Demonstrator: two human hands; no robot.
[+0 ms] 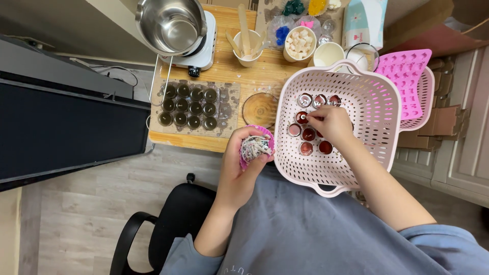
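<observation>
My left hand (243, 160) holds a small pink cup (256, 146) filled with a tangle of white wicks, just left of a pale pink plastic basket (372, 107). My right hand (332, 122) reaches into the basket, fingertips pinching a thin white wick (306, 117) over one of several small metal tealight cups (308, 134) with reddish wax. Three shiny cups (319, 100) sit at the basket's far side.
A wooden table (232, 71) carries a tray of several dark tealight cups (191, 108), a steel pot (172, 25) on a white hotplate, a glass dish (260, 108), cups with wooden sticks and wax cubes, and pink silicone moulds (410, 81). A black chair (168, 224) is below.
</observation>
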